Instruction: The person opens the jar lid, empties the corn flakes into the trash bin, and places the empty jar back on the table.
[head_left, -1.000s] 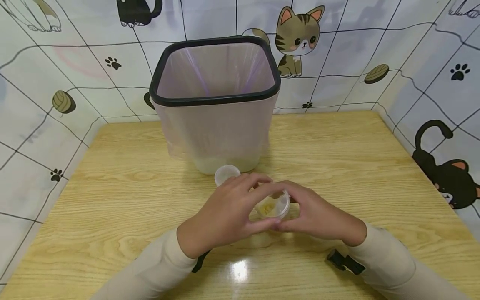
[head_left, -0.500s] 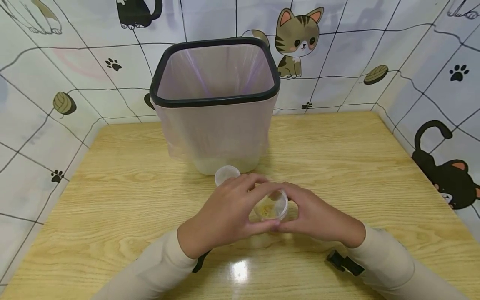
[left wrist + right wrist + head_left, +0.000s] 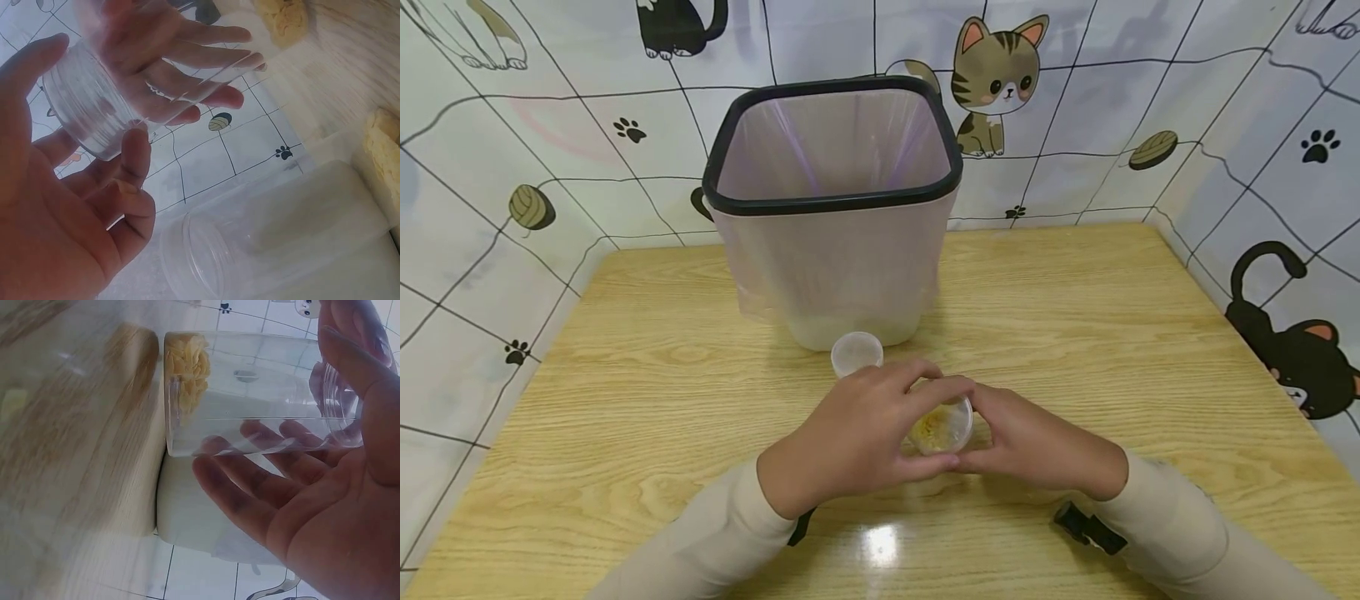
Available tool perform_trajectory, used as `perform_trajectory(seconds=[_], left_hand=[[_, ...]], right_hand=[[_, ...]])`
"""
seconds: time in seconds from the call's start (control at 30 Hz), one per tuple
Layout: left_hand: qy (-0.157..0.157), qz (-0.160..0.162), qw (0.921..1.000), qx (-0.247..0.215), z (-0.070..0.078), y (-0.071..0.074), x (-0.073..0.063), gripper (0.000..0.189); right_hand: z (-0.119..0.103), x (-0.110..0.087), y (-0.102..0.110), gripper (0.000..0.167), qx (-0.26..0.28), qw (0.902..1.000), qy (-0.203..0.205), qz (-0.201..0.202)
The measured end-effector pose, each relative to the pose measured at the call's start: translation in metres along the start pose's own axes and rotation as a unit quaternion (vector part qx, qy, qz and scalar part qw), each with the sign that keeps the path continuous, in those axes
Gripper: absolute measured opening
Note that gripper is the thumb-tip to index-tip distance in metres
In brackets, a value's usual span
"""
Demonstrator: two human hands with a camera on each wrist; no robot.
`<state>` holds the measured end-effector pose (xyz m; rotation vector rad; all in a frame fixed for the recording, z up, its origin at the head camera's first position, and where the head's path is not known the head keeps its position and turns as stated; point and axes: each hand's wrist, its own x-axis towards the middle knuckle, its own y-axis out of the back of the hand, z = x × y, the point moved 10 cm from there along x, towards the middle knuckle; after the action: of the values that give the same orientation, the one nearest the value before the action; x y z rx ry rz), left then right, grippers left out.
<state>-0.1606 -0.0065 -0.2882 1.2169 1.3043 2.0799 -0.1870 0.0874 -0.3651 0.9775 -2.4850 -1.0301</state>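
Note:
A clear jar (image 3: 951, 425) stands upright between the hands, pale yellow crinkled pieces (image 3: 189, 367) lying at its bottom. Around the ribbed top end of the jar, the left hand (image 3: 842, 437) curls its thumb and fingers, as the left wrist view shows from close by. The right hand (image 3: 1037, 442) holds the jar from the other side, thumb and forefinger at the top; in the right wrist view its other fingers reach along the jar wall. The thumbs of both hands meet at the near side. The jar's base is right at the tabletop.
Just beyond the left hand stands a second clear jar (image 3: 856, 354), in front of a tall pale bin (image 3: 842, 258) with a black rim and a thin liner. The wood-grain table (image 3: 647, 400) is bounded by walls covered in cat-print sheeting (image 3: 1097, 108).
Both hands and the jar have shifted slightly towards the near edge of the table, and the left fingers have moved a little on the jar top. More of the second jar shows.

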Motion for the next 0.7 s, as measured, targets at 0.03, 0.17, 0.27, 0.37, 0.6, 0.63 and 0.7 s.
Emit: perform_trajectory(seconds=[0.03,0.17,0.27,0.37,0.6,0.63,0.7], left_hand=[[0.002,-0.003,1.0000,-0.003,-0.0005,-0.0010,-0.0002,0.060],[0.006,-0.014,0.9999,-0.007,-0.0019,-0.0035,-0.0010,0.062],[0.008,-0.021,0.9997,-0.009,-0.0024,-0.0045,-0.0014,0.063],[0.007,-0.022,0.9997,-0.007,-0.0025,-0.0049,-0.0017,0.063],[-0.009,-0.012,0.9999,-0.002,0.0002,-0.0028,-0.0008,0.058],[-0.012,-0.010,0.9999,-0.001,0.0006,-0.0022,-0.0006,0.058],[-0.017,-0.005,0.9998,0.001,0.0016,-0.0011,-0.0002,0.057]], right_hand=[[0.0001,-0.0002,-0.0001,0.063,-0.007,1.0000,0.000,-0.001],[0.0010,-0.0011,-0.0003,0.064,-0.022,0.9997,-0.005,-0.002],[0.0012,-0.0016,-0.0004,0.066,-0.027,0.9996,-0.007,-0.002],[0.0005,-0.0016,-0.0007,0.066,-0.029,0.9996,-0.005,-0.001],[0.0014,-0.0003,-0.0041,0.074,-0.024,0.9996,-0.003,-0.011],[0.0009,-0.0003,-0.0042,0.075,-0.028,0.9996,-0.002,-0.010],[-0.0007,-0.0004,-0.0039,0.077,-0.037,0.9993,0.002,-0.008]])
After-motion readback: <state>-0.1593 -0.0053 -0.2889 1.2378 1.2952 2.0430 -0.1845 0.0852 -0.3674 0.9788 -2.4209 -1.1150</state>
